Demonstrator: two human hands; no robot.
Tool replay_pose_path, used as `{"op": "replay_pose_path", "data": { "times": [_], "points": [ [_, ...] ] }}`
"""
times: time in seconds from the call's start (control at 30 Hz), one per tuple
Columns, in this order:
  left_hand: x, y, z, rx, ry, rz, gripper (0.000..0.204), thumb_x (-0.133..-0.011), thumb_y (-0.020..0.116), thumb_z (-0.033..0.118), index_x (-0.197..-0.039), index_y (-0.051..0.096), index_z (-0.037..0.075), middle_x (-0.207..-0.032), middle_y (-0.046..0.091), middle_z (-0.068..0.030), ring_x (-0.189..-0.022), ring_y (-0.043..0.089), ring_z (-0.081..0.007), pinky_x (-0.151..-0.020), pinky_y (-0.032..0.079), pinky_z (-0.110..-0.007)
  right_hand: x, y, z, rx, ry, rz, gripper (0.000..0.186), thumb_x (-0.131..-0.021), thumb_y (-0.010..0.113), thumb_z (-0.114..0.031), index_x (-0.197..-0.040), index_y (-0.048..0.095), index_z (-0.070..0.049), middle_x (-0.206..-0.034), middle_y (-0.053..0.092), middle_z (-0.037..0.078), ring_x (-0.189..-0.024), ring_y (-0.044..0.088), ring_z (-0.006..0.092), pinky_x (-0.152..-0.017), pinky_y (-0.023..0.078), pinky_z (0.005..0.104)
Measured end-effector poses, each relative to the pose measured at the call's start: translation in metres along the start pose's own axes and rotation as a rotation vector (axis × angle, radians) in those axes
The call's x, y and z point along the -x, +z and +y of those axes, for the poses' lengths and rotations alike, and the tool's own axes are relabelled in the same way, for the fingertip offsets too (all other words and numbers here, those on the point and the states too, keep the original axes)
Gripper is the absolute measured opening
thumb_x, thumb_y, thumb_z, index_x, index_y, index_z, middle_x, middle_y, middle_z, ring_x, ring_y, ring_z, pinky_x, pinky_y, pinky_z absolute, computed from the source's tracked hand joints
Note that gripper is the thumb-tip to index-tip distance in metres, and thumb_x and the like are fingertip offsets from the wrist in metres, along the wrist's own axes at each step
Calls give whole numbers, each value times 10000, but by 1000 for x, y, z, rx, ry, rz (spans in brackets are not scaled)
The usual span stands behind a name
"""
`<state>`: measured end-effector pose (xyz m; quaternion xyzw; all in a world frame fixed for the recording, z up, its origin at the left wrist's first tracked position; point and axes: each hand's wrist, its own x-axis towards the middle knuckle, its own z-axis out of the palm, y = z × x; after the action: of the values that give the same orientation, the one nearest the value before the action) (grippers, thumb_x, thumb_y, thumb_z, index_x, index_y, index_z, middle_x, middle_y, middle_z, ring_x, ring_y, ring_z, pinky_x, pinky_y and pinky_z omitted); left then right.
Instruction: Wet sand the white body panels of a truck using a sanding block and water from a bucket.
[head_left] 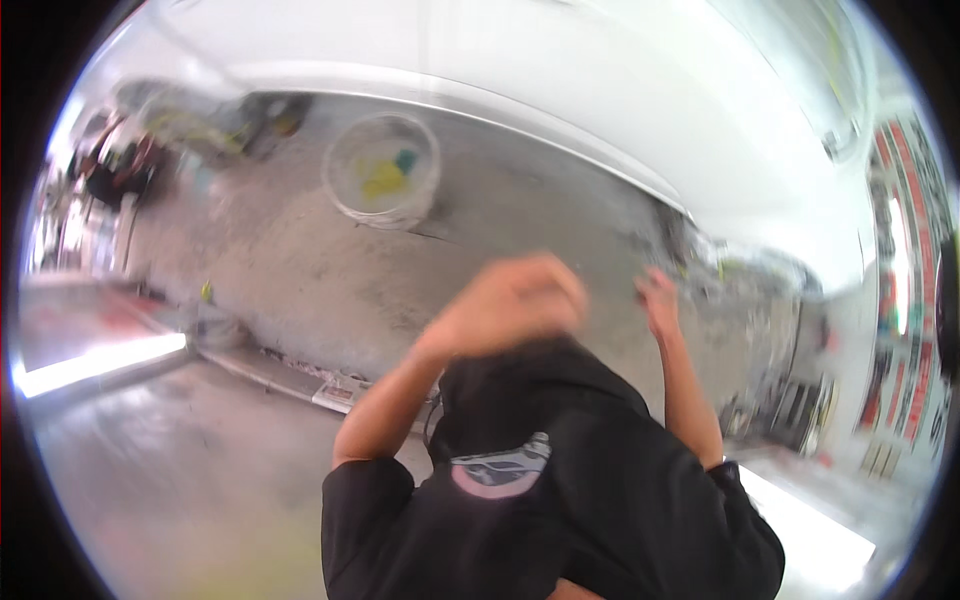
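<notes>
Head view is showing 2 bare hands above a grey floor point(520, 225), with the left hand point(525, 305) blurring in front of a black shirt point(620, 480); its fingers are seeming curled, but I cannot tell whether they are gripping anything. The right hand point(657, 297) is hanging out to the side, fingers loosely bent and apart, apparently holding nothing. A white round bucket point(385, 217) is standing on the floor beyond the left hand, well apart from both hands, with yellow pieces point(383, 180) and 1 teal piece point(405, 159) sitting inside. Its wall is looking stiff, probably plastic; any liquid would be making it heavy and prone to slopping, so opposite sides of the rim are offering the best hold. The pieces are looking light and soft, perhaps slippery if wet, and best pinched from above. Beyond the bucket, a glossy white panel point(560, 50) is ending in a long lower edge, worth avoiding; bare floor is giving room between bucket and hands
</notes>
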<state>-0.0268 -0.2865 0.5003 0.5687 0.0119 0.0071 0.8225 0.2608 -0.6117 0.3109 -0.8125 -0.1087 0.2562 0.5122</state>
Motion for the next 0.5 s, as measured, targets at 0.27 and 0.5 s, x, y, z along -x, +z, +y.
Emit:
{"op": "replay_pose_path", "data": {
  "times": [0.27,0.5],
  "points": [
    [-74,28,-132,-105,-132,550,407,-1066,730,263,-1339,661,-31,-1215,738,-121,-1132,696,-190,-965,562,-353,25,20,-142,-241,-97,-246,331,-961,771,-157,-1260,735,-17,-941,727,19,-771,641,90,-654,526,280],
    [-135,128,-139,86,19,735,210,-986,790,156,-1012,705,-34,-943,739,-77,-776,694,-142,-650,596,-296,41,-68,-121,-91,-197,-345,294,-971,771,-184,-1186,727,12,-813,710,31,-660,637,98,-604,511,280]
  ]
}}
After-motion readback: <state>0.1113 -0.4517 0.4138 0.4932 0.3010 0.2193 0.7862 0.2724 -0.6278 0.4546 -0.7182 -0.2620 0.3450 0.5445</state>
